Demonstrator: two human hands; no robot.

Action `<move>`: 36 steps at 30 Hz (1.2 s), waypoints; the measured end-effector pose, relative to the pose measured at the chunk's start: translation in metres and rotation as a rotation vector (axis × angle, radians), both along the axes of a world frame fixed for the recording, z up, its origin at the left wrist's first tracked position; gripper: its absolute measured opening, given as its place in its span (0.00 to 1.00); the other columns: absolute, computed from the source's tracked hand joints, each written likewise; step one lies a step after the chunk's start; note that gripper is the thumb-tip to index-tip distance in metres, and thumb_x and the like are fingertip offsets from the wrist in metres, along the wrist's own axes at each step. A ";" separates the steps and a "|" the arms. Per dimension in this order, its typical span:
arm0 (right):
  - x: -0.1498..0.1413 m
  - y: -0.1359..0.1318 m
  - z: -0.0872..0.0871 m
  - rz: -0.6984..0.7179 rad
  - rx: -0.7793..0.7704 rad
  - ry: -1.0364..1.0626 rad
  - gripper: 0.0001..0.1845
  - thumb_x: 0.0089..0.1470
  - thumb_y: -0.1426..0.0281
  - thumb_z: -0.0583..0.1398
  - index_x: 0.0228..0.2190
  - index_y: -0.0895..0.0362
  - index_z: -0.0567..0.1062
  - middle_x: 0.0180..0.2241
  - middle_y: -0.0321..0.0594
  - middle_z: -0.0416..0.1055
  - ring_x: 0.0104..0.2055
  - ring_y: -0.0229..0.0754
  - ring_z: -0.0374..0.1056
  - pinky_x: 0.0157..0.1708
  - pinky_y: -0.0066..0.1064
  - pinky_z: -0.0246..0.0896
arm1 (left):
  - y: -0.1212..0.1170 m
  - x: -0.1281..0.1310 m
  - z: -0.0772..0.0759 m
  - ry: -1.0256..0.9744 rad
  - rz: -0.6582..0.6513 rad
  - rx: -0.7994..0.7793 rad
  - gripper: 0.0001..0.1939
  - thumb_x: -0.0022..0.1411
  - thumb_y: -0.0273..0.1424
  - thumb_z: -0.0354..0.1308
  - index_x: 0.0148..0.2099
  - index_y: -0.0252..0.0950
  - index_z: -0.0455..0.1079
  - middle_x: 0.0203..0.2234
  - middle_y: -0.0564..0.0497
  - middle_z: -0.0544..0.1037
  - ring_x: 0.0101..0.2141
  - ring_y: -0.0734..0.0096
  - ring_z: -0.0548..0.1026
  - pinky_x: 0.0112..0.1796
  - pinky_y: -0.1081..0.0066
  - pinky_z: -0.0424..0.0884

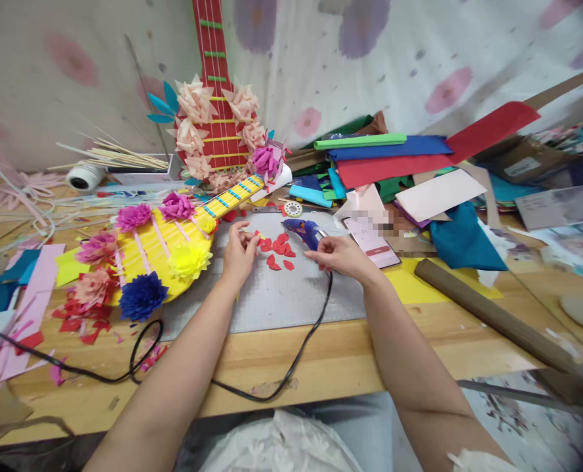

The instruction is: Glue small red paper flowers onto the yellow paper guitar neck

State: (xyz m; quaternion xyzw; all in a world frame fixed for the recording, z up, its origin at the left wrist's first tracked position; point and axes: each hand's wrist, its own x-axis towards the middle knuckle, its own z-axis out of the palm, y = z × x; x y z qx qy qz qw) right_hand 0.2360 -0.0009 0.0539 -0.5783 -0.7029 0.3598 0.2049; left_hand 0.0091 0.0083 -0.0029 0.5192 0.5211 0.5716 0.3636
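My left hand (241, 250) is closed in a pinch over the left part of the grey cutting mat (271, 308). Between its fingertips shows a small red paper piece (258, 236) with a bit of yellow-green. Cut red paper petals (282, 245) lie loose on the mat between my hands. My right hand (339, 254) has its fingers curled together beside a blue glue gun (301, 228), partly covering its handle side. What those fingers hold, if anything, is too small to make out. The gun's nozzle points left, and its black cord (301, 354) runs out below the hand.
A yellow paper guitar (146, 246) with paper flowers lies at left; a red one (215, 141) stands behind. A tape roll (292, 209), a phone (372, 241), stacked coloured paper (394, 167) and a brown paper roll (492, 314) lie farther back and right. The cord loops across the table's front.
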 end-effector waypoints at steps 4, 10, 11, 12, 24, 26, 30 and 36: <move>-0.018 -0.004 -0.003 0.155 -0.152 0.253 0.15 0.49 0.57 0.58 0.30 0.57 0.70 0.22 0.35 0.71 0.21 0.33 0.65 0.21 0.24 0.56 | -0.004 0.007 -0.004 0.174 -0.184 0.014 0.17 0.57 0.31 0.55 0.47 0.38 0.55 0.22 0.59 0.69 0.22 0.78 0.68 0.28 0.75 0.63; -0.054 0.001 -0.038 0.033 -0.230 0.413 0.07 0.50 0.67 0.58 0.30 0.57 0.68 0.20 0.33 0.70 0.18 0.31 0.64 0.15 0.20 0.53 | -0.012 0.013 -0.001 0.284 -0.321 0.033 0.17 0.58 0.30 0.52 0.50 0.38 0.55 0.24 0.58 0.70 0.24 0.78 0.69 0.31 0.74 0.65; -0.056 0.001 -0.042 0.017 -0.241 0.433 0.06 0.50 0.67 0.58 0.28 0.57 0.67 0.20 0.33 0.70 0.17 0.31 0.64 0.13 0.19 0.52 | -0.012 0.013 0.000 0.284 -0.331 0.027 0.17 0.58 0.29 0.53 0.50 0.38 0.55 0.24 0.58 0.71 0.24 0.78 0.69 0.31 0.74 0.65; -0.057 0.002 -0.046 0.004 -0.246 0.455 0.06 0.50 0.68 0.58 0.27 0.57 0.66 0.19 0.33 0.70 0.17 0.31 0.64 0.13 0.19 0.52 | -0.012 0.013 0.000 0.277 -0.339 0.019 0.18 0.57 0.29 0.53 0.50 0.38 0.56 0.24 0.58 0.71 0.23 0.78 0.69 0.31 0.74 0.65; -0.081 0.001 -0.047 -0.248 -0.254 0.936 0.12 0.46 0.63 0.60 0.25 0.57 0.63 0.17 0.29 0.68 0.16 0.29 0.62 0.14 0.19 0.56 | -0.009 0.038 -0.001 -0.366 -0.151 -0.215 0.15 0.45 0.34 0.64 0.34 0.34 0.66 0.27 0.52 0.74 0.28 0.76 0.72 0.33 0.74 0.67; -0.084 0.000 -0.047 -0.241 -0.269 0.923 0.13 0.46 0.61 0.60 0.25 0.57 0.63 0.17 0.29 0.68 0.16 0.29 0.61 0.15 0.20 0.57 | -0.012 0.040 0.002 -0.385 -0.134 -0.230 0.12 0.46 0.35 0.63 0.30 0.33 0.67 0.23 0.54 0.72 0.24 0.78 0.70 0.29 0.75 0.66; -0.072 -0.002 -0.034 -0.062 -0.302 0.729 0.18 0.43 0.56 0.62 0.25 0.57 0.64 0.20 0.33 0.69 0.18 0.31 0.63 0.15 0.22 0.55 | -0.012 0.039 0.005 -0.484 -0.050 -0.224 0.11 0.46 0.34 0.62 0.29 0.34 0.65 0.23 0.55 0.73 0.24 0.78 0.71 0.28 0.76 0.66; -0.009 0.003 -0.004 -0.009 0.009 0.013 0.21 0.44 0.51 0.60 0.20 0.56 0.66 0.17 0.33 0.65 0.20 0.34 0.60 0.20 0.26 0.49 | -0.006 0.028 0.005 -0.450 -0.020 -0.231 0.13 0.42 0.32 0.63 0.29 0.35 0.62 0.22 0.54 0.74 0.22 0.74 0.74 0.24 0.75 0.68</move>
